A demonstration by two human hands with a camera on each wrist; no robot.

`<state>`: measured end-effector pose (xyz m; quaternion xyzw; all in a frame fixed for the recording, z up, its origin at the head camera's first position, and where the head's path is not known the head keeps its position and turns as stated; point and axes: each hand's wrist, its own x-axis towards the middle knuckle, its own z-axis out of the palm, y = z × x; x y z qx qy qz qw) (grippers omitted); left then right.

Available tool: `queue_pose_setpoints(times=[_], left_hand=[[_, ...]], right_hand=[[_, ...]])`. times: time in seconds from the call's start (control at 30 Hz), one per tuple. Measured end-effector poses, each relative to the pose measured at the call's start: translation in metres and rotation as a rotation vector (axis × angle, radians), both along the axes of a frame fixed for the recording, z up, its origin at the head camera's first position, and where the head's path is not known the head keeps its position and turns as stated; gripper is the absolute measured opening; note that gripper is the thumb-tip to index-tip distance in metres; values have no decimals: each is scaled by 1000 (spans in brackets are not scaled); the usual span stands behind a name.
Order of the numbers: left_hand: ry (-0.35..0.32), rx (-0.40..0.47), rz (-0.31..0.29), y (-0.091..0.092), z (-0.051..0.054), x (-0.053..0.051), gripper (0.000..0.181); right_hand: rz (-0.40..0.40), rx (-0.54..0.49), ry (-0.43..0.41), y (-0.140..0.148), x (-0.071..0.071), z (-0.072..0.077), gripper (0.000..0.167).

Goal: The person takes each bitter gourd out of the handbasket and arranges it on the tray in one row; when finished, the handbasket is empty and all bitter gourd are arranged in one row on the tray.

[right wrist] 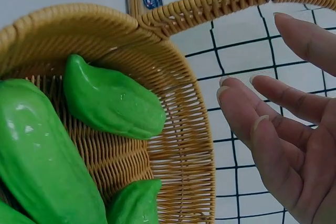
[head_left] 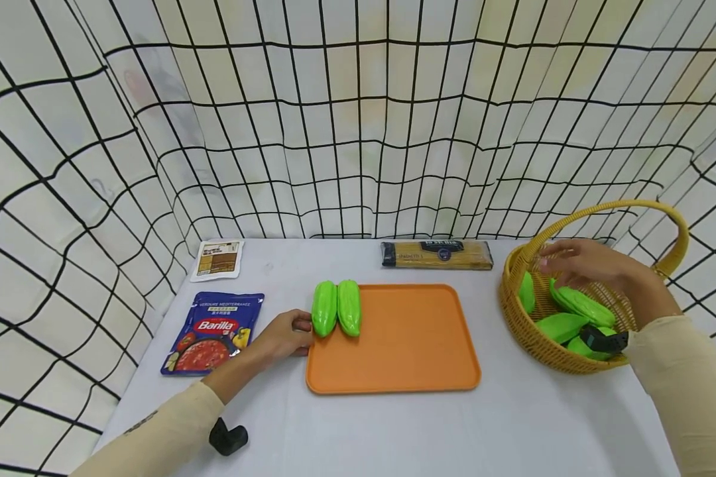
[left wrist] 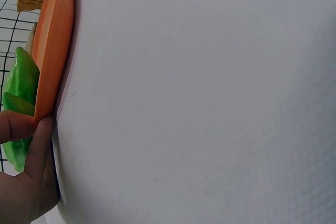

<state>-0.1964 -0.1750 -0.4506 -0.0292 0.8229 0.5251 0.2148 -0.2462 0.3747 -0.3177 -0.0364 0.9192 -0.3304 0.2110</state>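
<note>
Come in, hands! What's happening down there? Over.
Left hand pinches orange tray. Right hand empty over basket. Two green vegetables on tray. Handle nearby, possible snag.

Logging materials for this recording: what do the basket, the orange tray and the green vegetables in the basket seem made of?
Basket: wicker or a plastic imitation, slight sheen; woven strands show.
Orange tray: probably plastic, smooth; even colour, rounded corners.
Green vegetables: perhaps moulded plastic or coated foam, glossy; uniform bright green with highlights.
</note>
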Motion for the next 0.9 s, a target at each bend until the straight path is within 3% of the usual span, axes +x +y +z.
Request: queue_pose_setpoints(times=[0.2, 0.5, 0.9], left_hand=[[1, -16, 4, 0, -1, -1, 56], [3, 12, 1, 1, -2, -1, 55], [3, 2, 8, -1, -1, 1, 55]], right_hand=[[-19, 6, -63, 3, -21, -6, 69], [2, 31, -150, 10, -44, -27, 69], [0, 25, -227, 6, -59, -49, 69]])
